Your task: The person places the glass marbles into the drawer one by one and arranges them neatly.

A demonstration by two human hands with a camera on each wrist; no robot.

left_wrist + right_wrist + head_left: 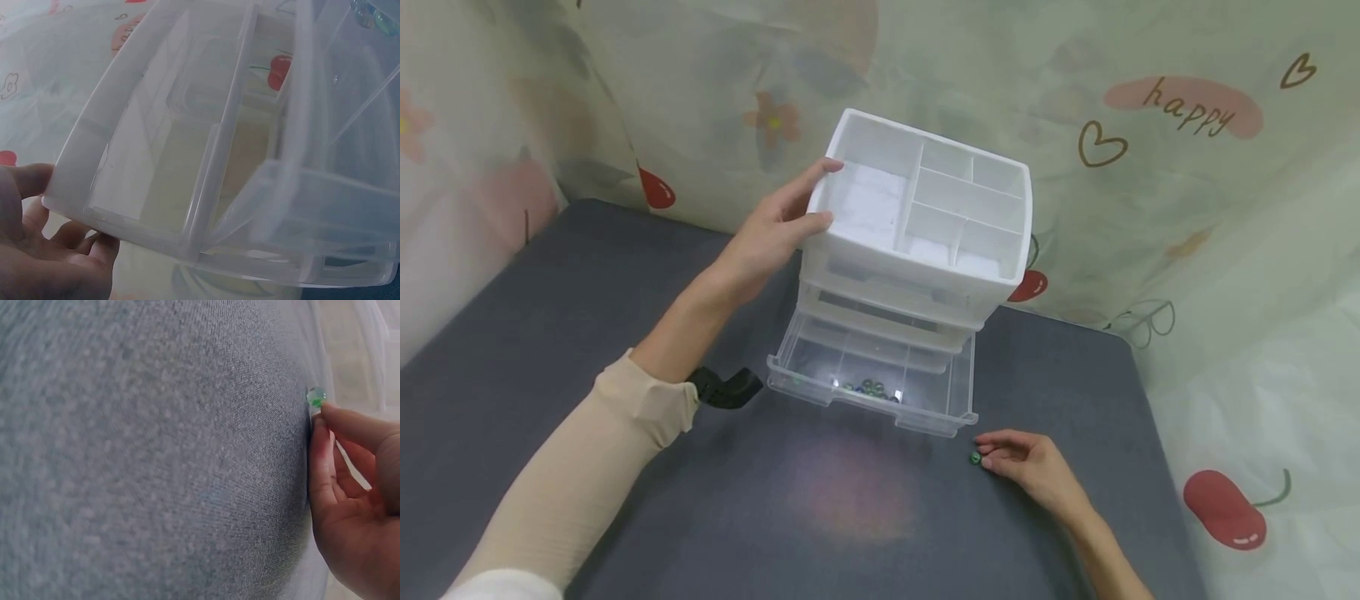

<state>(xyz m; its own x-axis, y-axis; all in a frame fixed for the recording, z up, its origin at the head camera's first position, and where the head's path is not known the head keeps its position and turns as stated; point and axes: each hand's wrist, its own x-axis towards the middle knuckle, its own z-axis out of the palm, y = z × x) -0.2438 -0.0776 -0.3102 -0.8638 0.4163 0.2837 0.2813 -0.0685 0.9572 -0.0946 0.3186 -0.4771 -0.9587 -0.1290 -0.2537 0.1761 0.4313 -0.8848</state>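
Note:
My left hand (763, 229) grips the left rim of a white plastic drawer organizer (917, 275), thumb and a finger over its top edge. The left wrist view shows its fingers (103, 250) curled at the organizer's corner. The bottom clear drawer (936, 417) is pulled out toward me, and several glass marbles (868, 386) lie near its front. To the right of that drawer, my right hand (1037, 471) is low at the table. Its thumb and fingertip pinch a green glass marble (316, 397) at the table surface; the marble's underside is hidden.
The organizer's top tray has several white compartments (970, 196). A dark grey cloth covers the table (700, 500). A black strap-like piece (730, 390) sticks out by the left wrist. Printed curtains (1150, 208) hang behind and beside the table.

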